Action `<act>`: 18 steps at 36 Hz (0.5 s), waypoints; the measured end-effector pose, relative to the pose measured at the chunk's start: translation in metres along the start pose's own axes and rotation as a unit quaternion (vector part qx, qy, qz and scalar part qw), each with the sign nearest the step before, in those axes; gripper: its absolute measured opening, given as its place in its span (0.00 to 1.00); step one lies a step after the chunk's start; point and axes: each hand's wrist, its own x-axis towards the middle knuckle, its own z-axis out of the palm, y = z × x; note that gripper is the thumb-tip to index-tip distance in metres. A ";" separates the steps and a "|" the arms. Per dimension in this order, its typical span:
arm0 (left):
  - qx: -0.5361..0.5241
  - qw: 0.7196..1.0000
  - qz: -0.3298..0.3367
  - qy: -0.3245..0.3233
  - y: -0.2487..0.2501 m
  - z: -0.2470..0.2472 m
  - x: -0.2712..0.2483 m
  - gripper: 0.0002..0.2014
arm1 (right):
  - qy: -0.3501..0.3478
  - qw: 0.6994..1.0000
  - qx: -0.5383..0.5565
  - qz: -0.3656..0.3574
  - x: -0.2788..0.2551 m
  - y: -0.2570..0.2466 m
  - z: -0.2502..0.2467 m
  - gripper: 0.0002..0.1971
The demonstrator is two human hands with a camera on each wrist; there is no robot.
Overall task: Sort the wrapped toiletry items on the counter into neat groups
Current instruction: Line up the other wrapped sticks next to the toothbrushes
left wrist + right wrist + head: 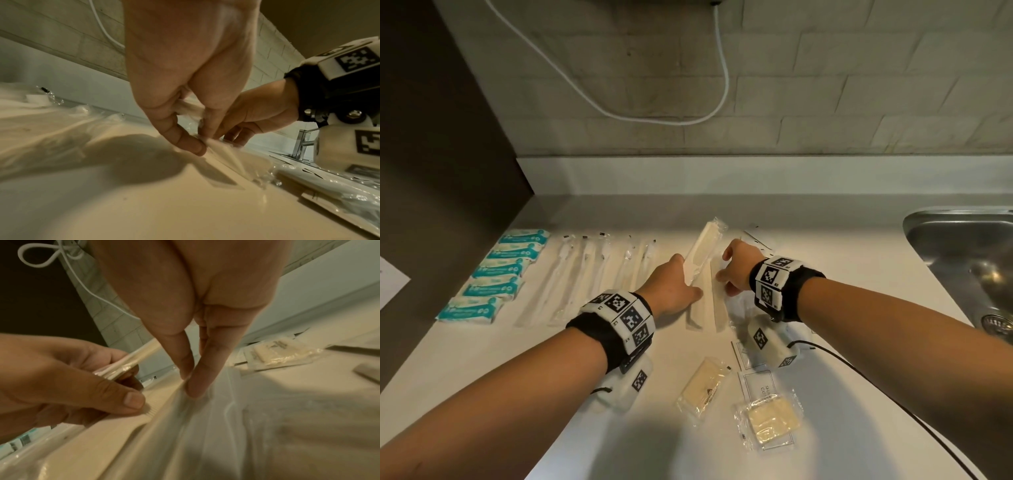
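My left hand (pixel 688 275) grips a clear-wrapped cream comb (pixel 707 245) by its lower end, and the comb's far end tilts up off the white counter (pixel 517 377). In the left wrist view the thumb (pixel 191 146) and fingers close round that wrapper. Just to the right, my right hand (pixel 724 277) pinches the wrapper of a second wrapped comb (pixel 718 308) that lies flat; its thumb and forefinger (pixel 193 386) meet on the plastic. A third comb (pixel 695 313) lies beside it, under my left hand.
Teal packets (pixel 496 274) form a column at the left, with a row of wrapped toothbrushes (pixel 585 274) next to them. Wrapped beige pads (pixel 703 385) (pixel 772 419) and flat sachets (pixel 755 383) lie in front. A steel sink (pixel 962 260) is at the right, a white cable (pixel 654 120) on the wall.
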 end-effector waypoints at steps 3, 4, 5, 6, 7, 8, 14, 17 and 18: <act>-0.001 1.000 0.002 -0.001 -0.001 0.000 0.001 0.22 | 0.002 1.000 -0.002 0.003 0.000 0.002 -0.001 0.21; -0.001 1.000 0.004 -0.001 0.000 0.000 0.001 0.22 | 0.003 1.000 -0.001 0.003 0.000 0.002 -0.001 0.20; 0.001 1.000 0.006 -0.001 0.000 0.000 0.001 0.23 | 0.003 1.000 -0.002 0.003 0.000 0.003 -0.002 0.19; 0.003 1.000 0.008 -0.003 -0.001 0.000 0.001 0.23 | 0.005 1.000 -0.009 0.001 -0.001 0.003 -0.001 0.18; 0.005 1.000 0.008 -0.007 -0.001 0.000 0.002 0.24 | 0.010 1.000 -0.021 0.000 0.000 0.004 -0.001 0.19; 0.006 1.000 0.008 -0.010 -0.001 0.000 0.003 0.25 | 0.015 0.999 -0.033 -0.002 0.000 0.004 -0.001 0.20; -0.020 0.998 -0.020 -0.049 -0.008 -0.002 0.005 0.25 | 0.018 0.998 -0.057 -0.014 -0.002 0.003 -0.002 0.16; -0.032 0.997 -0.029 -0.056 -0.013 -0.004 0.004 0.25 | -0.001 0.997 -0.077 -0.024 -0.002 -0.001 -0.003 0.12; -0.032 0.997 -0.029 -0.060 -0.014 -0.004 0.003 0.24 | -0.003 0.997 -0.079 -0.025 -0.002 -0.001 -0.004 0.13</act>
